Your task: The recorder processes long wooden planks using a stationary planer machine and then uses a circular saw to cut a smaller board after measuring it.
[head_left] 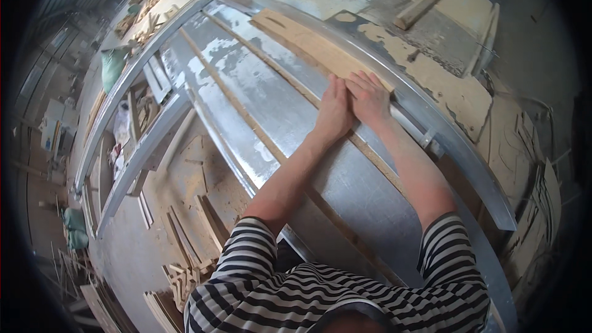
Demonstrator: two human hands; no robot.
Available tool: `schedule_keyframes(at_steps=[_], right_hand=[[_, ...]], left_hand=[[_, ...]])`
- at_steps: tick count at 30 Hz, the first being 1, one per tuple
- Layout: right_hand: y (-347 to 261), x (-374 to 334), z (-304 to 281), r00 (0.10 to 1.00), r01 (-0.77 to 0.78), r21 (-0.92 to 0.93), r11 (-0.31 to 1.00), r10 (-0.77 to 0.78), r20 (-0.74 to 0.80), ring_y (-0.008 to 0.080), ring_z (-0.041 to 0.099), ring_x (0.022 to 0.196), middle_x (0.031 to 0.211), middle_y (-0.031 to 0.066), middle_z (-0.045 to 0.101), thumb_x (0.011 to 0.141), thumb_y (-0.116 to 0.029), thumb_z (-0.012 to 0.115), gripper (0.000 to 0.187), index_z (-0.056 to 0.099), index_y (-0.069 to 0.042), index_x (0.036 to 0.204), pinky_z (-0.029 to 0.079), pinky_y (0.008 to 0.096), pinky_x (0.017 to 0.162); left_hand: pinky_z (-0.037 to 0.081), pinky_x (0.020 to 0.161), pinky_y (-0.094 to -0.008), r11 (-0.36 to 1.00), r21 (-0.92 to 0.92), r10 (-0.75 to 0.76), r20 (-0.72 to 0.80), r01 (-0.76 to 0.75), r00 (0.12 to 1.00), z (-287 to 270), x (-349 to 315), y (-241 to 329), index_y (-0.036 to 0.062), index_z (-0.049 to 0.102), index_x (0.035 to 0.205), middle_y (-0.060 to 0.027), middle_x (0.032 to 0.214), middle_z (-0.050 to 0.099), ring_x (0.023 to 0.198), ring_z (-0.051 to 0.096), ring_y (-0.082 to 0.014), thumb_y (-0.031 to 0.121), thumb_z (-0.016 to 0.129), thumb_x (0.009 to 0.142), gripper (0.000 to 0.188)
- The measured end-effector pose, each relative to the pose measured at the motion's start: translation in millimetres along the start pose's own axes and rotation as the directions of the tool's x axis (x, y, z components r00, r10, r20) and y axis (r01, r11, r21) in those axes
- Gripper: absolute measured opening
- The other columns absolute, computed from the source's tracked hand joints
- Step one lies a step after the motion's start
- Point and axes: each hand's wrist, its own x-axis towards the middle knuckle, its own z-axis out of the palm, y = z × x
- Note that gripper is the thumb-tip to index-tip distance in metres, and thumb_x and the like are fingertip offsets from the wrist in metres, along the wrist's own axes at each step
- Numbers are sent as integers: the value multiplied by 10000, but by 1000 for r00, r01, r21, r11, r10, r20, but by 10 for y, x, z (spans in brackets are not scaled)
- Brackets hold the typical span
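Observation:
A long light-brown wooden board lies flat on the metal worktable, along a raised metal rail on its right. At the board's near end, my right hand rests on top with fingers stretched forward and slightly apart. Close beside it, my left hand lies at the board's left edge, its fingers straight and side by side. Both palms face down, and neither hand is wrapped around anything. The undersides of my hands are hidden.
The curved-looking metal rail runs down the right. Beyond it, a loose wood offcut lies on a worn panel. A metal frame juts out left. Wood strips are piled on the floor, and a green sack stands farther off.

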Motion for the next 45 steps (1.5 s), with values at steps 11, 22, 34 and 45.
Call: schedule_keyframes(at_steps=[11, 22, 34, 45], right_hand=[[-19, 235, -364, 977, -145, 136, 980, 120, 174, 272, 599, 1092, 1027, 100, 678, 841, -209, 602, 223, 648, -50, 991, 396, 421, 1002], [404, 632, -1085, 570, 622, -430, 655, 0, 822, 321, 183, 1520, 1632, 162, 225, 652, -546, 830, 976, 425, -261, 1494, 109, 695, 1163], [453, 716, -867, 611, 588, -470, 658, 18, 791, 364, 145, 1523, 1634, 175, 209, 656, -553, 807, 969, 407, -309, 1505, 80, 743, 1134], [348, 1071, -719, 567, 637, -452, 624, 17, 824, 388, 119, 1523, 1637, 154, 216, 614, -619, 802, 979, 450, -334, 1482, 37, 766, 1122]], left_hand=[[396, 1068, -524, 983, 177, -77, 124, 54, 989, 80, 18, 40, -107, 332, 1358, -395, 1423, 352, 1287, 420, -545, 359, 867, 690, 975], [288, 1159, -490, 938, 261, -260, 104, 226, 960, 27, -3, 275, -99, 248, 1435, -363, 1530, 241, 1460, 259, -441, 682, 808, 613, 1265], [280, 1166, -489, 950, 148, -277, 4, 273, 961, 174, -86, 314, -145, 345, 1411, -367, 1468, 364, 1397, 366, -438, 439, 808, 728, 1011], [267, 1176, -492, 947, 169, -285, 48, 273, 957, 12, 103, 47, -132, 365, 1395, -377, 1450, 392, 1383, 400, -429, 446, 819, 732, 990]])
